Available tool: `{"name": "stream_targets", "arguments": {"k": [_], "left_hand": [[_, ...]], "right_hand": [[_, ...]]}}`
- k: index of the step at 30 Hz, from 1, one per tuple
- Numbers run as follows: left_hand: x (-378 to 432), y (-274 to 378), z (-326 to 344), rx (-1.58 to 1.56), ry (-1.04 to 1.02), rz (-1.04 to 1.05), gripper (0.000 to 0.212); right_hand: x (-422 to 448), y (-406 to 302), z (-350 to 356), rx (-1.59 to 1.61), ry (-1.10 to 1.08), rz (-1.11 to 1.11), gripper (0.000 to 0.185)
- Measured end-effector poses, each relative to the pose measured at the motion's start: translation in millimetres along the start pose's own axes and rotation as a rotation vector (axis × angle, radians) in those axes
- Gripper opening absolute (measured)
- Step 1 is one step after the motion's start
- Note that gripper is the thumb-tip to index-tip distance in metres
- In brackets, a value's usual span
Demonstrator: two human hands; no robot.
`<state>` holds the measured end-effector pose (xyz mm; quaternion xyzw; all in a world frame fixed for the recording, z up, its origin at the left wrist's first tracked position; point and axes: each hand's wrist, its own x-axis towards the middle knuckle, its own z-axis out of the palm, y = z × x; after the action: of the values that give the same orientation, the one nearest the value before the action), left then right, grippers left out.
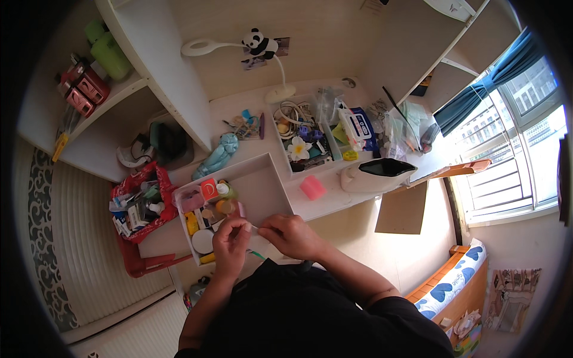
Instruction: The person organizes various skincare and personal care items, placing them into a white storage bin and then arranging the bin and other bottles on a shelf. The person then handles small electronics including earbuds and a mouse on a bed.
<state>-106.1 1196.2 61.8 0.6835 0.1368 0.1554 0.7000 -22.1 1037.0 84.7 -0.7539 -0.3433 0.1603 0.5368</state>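
My left hand (231,246) and my right hand (288,235) meet just in front of my body. Between their fingertips they pinch a small, thin, pale item (254,226), too small to identify. Both hands are over the front of a white open box (280,190). The box's left part holds a red-and-white carton (209,189), a green bottle with a white cap (226,189), a yellow container (191,223) and a round white lid (203,241). My left hand partly covers the box's contents. A thin green item (256,254) shows below my hands.
Left stands a red bag (152,232) of small packages. Behind lie a light-blue cloth bundle (218,154) and a white tray (291,172) of cables and trinkets. A pink cup (312,187), a white bin (378,176), a wet-wipes pack (359,127) and a panda lamp (282,92) occupy the desk.
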Motion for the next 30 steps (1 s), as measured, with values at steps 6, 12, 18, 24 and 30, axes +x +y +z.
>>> {"name": "stream_targets", "arguments": {"k": [6,12,18,24,30], "left_hand": [[1,-1,1,-0.068,-0.063,-0.115,0.009],[10,6,0,0.233,-0.153,0.113,0.009],[9,5,5,0.177,-0.119,0.104,0.012],[4,-3,13,0.167,-0.182,-0.001,0.015],[5,2,25,0.143,-0.271,-0.147,0.026]], "right_hand": [[-7,13,2,-0.037,0.119,-0.083,0.008],[-10,15,-2,-0.044,0.121,-0.104,0.006],[-13,11,-5,0.118,0.092,0.039,0.01],[-20,22,-15,-0.049,0.16,-0.079,0.012],[-52,59,-39,0.052,0.244,0.227,0.014]]}}
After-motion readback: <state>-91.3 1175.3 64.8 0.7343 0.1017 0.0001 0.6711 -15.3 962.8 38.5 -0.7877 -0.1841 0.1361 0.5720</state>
